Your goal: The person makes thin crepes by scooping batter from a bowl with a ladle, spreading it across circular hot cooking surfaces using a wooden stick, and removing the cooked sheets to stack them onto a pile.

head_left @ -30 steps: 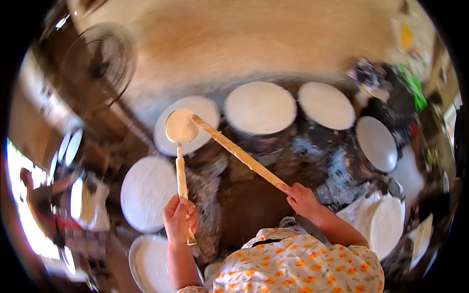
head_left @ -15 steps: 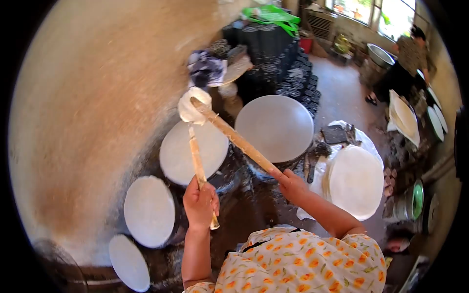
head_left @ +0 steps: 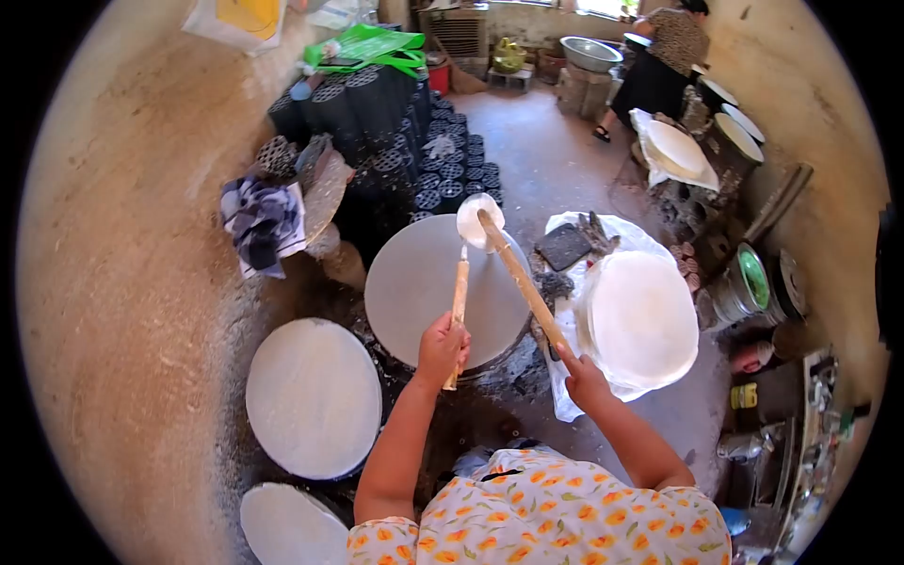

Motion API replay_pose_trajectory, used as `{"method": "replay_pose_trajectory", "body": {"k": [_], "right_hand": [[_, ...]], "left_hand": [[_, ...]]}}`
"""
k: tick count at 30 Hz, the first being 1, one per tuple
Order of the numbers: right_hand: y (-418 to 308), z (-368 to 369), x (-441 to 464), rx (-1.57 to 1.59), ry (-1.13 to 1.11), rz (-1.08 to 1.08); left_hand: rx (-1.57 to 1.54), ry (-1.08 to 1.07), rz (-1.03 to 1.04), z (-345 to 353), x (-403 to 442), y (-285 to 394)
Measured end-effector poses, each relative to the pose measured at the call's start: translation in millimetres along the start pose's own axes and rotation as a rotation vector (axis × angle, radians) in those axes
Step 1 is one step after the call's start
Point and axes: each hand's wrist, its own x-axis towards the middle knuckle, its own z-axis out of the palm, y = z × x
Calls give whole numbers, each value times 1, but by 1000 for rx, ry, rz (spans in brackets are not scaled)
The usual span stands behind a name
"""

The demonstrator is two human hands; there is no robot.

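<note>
My left hand (head_left: 443, 350) is closed round the pale handle of a ladle (head_left: 460, 297), whose round bowl holds white batter (head_left: 474, 215). A long flat wooden stick (head_left: 527, 287) is gripped in my right hand (head_left: 584, 379), and its far end rests at the ladle's bowl. Both tools are over the far part of a large bare grey griddle (head_left: 414, 292). Right of it, a stack of round white sheets (head_left: 643, 320) lies on white cloth (head_left: 562, 400).
Two white-covered griddles (head_left: 314, 398) (head_left: 292, 529) stand at the lower left. Black perforated briquettes (head_left: 358, 108) are piled beyond, under a green bag (head_left: 372, 47). Another person (head_left: 667, 47) works at the back right. Buckets (head_left: 739, 282) stand along the right.
The view has swung right, and my hands have come from the white-covered griddles to the bare grey one. Both tools are still held, with the stick still at the ladle's bowl.
</note>
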Motion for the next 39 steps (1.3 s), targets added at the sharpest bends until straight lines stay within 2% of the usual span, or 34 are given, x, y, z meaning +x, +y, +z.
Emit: {"method": "replay_pose_trajectory", "body": {"k": [1, 2, 3, 5, 8, 11, 13, 15, 16, 17, 19, 20, 22, 23, 24, 26, 31, 35, 37, 39], "right_hand": [[-5, 1, -5, -12, 1, 44], [-10, -1, -10, -44, -31, 90], [-17, -2, -14, -73, -62, 133], [-29, -3, -19, -88, -57, 169], [-31, 0, -23, 1, 33, 199], [-23, 4, -27, 105, 102, 135], [-27, -2, -31, 126, 112, 132], [-25, -1, -35, 146, 115, 128], [-21, 3, -38, 177, 127, 117], [-18, 6, -38, 208, 136, 104], [-17, 9, -36, 264, 155, 115], [-16, 11, -33, 318, 180, 128], [-16, 11, -13, 296, 190, 83], [-17, 11, 0, 275, 205, 50], [-25, 7, 16, 334, 104, 124], [-43, 8, 54, 432, 36, 116], [-88, 13, 128, 395, 8, 44], [-95, 5, 110, 464, -44, 154], [-71, 15, 78, 470, 137, 118], [-49, 21, 51, 488, 160, 155]], "left_hand": [[127, -24, 14, -13, 12, -15], [687, 66, 276, -41, 34, -48], [680, 45, 280, -51, 37, -43], [1421, 133, 586, -68, 41, -28], [1510, 133, 503, -68, 32, 25], [1607, 147, 581, -68, 31, 66], [1605, 168, 644, -61, 26, 86], [1477, 268, 678, -50, 16, 106], [1383, 308, 891, -52, 19, 106], [1384, 311, 887, -51, 18, 106], [835, 305, 746, -42, 9, 109], [837, 315, 746, -38, 1, 114], [212, 187, 305, -30, -18, 123], [214, 196, 307, -31, -22, 118], [157, 179, 263, -34, -24, 112], [87, 163, 193, -38, -30, 98], [13, 157, 112, -48, -39, 73], [-20, 173, 67, -59, -45, 61], [-38, 183, 61, -63, -47, 58], [-22, 188, 65, -67, -50, 57]]}}
